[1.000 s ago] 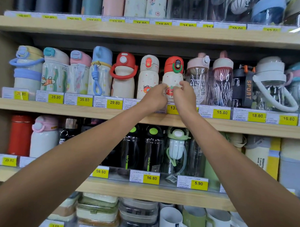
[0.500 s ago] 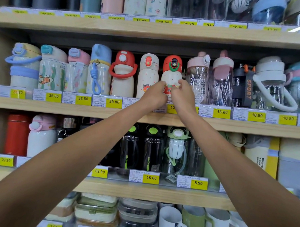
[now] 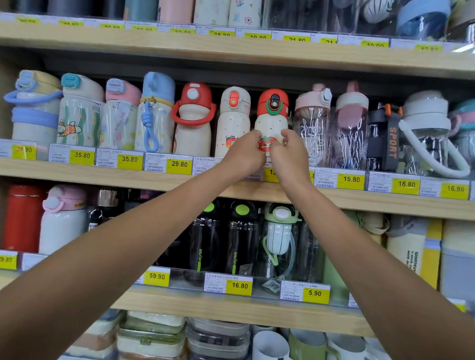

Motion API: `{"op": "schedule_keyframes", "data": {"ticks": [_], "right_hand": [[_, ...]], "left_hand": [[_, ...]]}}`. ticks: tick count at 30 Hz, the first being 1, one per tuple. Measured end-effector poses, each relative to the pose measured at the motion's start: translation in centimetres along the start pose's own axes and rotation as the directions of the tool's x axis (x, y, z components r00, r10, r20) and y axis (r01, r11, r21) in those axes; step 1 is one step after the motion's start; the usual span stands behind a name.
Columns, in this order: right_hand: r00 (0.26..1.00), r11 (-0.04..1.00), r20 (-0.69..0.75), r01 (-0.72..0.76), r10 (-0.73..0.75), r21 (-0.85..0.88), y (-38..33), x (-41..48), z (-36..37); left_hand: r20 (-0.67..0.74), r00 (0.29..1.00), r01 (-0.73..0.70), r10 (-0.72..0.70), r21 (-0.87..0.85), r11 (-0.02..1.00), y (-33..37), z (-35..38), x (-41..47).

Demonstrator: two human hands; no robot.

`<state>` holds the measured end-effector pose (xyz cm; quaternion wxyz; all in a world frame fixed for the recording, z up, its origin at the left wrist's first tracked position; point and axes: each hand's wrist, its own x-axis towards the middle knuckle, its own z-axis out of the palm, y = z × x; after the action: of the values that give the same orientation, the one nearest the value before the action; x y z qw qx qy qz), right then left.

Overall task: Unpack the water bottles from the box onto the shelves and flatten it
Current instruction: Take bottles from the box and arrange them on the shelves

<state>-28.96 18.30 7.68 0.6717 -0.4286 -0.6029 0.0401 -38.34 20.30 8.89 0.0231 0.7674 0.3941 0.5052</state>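
Moved since 1 s ago: your fingertips have drawn apart across the front of the red-capped bottle [image 3: 272, 119], and its red fruit print now shows between them; the bottle stands in the same slot

Item 1, red-capped bottle: cream body, red cap with a black button, upright in the front row of the middle shelf [image 3: 123, 176]. It stands between the cream bottle with an orange button [image 3: 233, 117] on its left and the clear bottle with a pink lid [image 3: 311, 126] on its right, just beside both

Item 2, your left hand [image 3: 244, 153]: fingers curled against the bottle's left side at the level of the print, grasping it

Item 3, your right hand [image 3: 291, 154]: thumb and fingers curled on the bottle's right side, grasping it opposite the left; the wrist covers part of a yellow price tag

Item 4, same row: red-handled bottle [image 3: 193, 116] further left; black SPORT bottle [image 3: 386, 139] further right; tag 15.80 [image 3: 350, 179] on the shelf edge

Item 5, lower shelf [image 3: 226, 306]: 2 black bottles with green buttons [image 3: 204, 238] side by side, and a green-lidded bottle [image 3: 280, 235] just right of them, behind tags 16.80 and 5.90

Item 6, bottom: white mugs [image 3: 270, 350] and a green mug [image 3: 308, 352]
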Motion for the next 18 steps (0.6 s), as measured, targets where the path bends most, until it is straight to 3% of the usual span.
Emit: {"op": "schedule_keyframes", "data": {"ticks": [5,9,18], "right_hand": [[0.983,0.996,-0.159,0.08,-0.087,-0.047,0.5,-0.1,-1.2],[0.936,0.977,-0.305,0.132,-0.178,-0.165,1.3,0.7,-3.6],[0.992,0.975,-0.086,0.069,-0.089,-0.213,3.4,1.2,-6.2]], "left_hand": [[-0.217,0.975,-0.052,0.043,-0.037,0.998,1.5,0.5,-0.8],[-0.163,0.978,-0.158,0.132,-0.161,0.974,3.6,1.4,-0.7],[0.015,0.993,-0.117,0.12,-0.121,0.986,5.4,4.9,-0.4]]}}
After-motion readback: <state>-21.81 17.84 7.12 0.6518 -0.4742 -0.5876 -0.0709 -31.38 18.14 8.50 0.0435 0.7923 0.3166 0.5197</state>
